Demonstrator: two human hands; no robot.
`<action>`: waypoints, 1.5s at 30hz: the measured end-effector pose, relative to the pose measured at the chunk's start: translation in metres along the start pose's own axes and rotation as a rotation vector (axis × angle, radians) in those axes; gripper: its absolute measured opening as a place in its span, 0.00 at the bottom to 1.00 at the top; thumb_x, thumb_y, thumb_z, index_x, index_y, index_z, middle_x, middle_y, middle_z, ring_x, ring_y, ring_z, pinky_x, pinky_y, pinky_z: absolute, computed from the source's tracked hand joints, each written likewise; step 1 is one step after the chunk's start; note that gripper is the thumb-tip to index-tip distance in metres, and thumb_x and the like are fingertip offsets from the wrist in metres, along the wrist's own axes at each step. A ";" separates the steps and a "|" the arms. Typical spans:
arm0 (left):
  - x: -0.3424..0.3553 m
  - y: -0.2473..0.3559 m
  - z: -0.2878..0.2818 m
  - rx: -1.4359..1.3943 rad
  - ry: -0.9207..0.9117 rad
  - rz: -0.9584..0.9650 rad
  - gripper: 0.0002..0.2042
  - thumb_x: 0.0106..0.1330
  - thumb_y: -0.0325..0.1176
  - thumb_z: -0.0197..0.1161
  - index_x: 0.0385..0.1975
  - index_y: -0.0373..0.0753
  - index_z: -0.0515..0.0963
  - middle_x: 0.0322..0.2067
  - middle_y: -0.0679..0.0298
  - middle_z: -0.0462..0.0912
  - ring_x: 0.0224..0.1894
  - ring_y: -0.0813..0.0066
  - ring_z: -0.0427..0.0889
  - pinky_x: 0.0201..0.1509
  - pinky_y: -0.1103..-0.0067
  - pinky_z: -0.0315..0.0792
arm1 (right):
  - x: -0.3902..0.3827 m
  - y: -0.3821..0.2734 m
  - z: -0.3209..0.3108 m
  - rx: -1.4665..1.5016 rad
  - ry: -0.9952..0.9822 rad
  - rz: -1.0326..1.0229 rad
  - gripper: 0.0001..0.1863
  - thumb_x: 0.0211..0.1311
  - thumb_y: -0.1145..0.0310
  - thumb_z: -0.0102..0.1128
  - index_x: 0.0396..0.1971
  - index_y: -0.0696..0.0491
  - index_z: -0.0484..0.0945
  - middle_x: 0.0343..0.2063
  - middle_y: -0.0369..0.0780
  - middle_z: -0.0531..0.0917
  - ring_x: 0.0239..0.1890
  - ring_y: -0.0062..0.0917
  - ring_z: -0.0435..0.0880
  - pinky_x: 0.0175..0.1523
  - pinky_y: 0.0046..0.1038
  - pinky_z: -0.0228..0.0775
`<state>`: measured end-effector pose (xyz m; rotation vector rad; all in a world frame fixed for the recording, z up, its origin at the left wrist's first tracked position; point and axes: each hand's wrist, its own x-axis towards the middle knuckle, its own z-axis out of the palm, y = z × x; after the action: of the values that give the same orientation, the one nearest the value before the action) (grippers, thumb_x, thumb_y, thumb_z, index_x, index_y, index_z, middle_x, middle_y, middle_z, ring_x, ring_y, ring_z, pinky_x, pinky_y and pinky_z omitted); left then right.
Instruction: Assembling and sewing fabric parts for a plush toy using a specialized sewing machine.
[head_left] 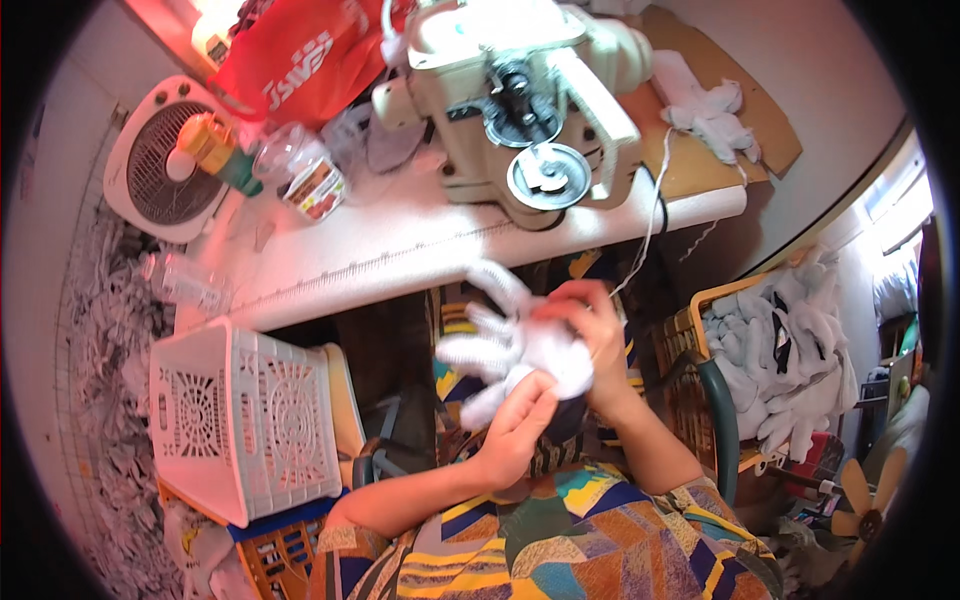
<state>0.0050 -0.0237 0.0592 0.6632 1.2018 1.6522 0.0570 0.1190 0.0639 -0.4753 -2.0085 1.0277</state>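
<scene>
The glove (535, 345) is held by the left hand (515, 428) and right hand (598, 330); its cuff (574, 380) should be kept evenly spread, untwisted.

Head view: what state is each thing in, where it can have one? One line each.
Held glove: raised, fingers spread
Left hand: pinching the glove's lower edge
Right hand: gripping the glove's right side
Machine: upright; running or stopped, cannot tell
White fan: on or off, cannot tell
Tan-bladed fan: blades look still
Basket: heaped with white gloves
</scene>
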 end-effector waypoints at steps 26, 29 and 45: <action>0.001 0.063 -0.012 0.680 0.189 0.503 0.10 0.55 0.17 0.59 0.36 0.35 0.74 0.36 0.60 0.79 0.42 0.77 0.78 0.46 0.81 0.71 | 0.017 -0.032 0.003 -0.183 0.239 -0.266 0.14 0.42 0.78 0.63 0.34 0.58 0.80 0.31 0.41 0.75 0.30 0.34 0.79 0.34 0.30 0.73; -0.013 0.076 -0.021 0.191 0.060 0.104 0.10 0.57 0.14 0.55 0.35 0.36 0.74 0.35 0.66 0.79 0.42 0.82 0.76 0.46 0.84 0.69 | 0.000 -0.034 0.002 0.077 0.042 -0.129 0.14 0.43 0.79 0.64 0.34 0.56 0.81 0.34 0.42 0.79 0.35 0.35 0.81 0.38 0.30 0.74; -0.004 0.059 -0.052 -0.858 0.125 -0.335 0.20 0.66 0.31 0.46 0.53 0.24 0.68 0.50 0.44 0.76 0.50 0.54 0.80 0.56 0.62 0.74 | -0.019 -0.031 0.003 1.625 -0.429 0.909 0.30 0.62 0.66 0.59 0.60 0.62 0.61 0.54 0.45 0.74 0.56 0.28 0.75 0.59 0.28 0.69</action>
<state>-0.0591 -0.0527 0.0946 -0.1720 0.5345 1.7199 0.0668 0.0867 0.0782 -0.1860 -0.5384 2.9659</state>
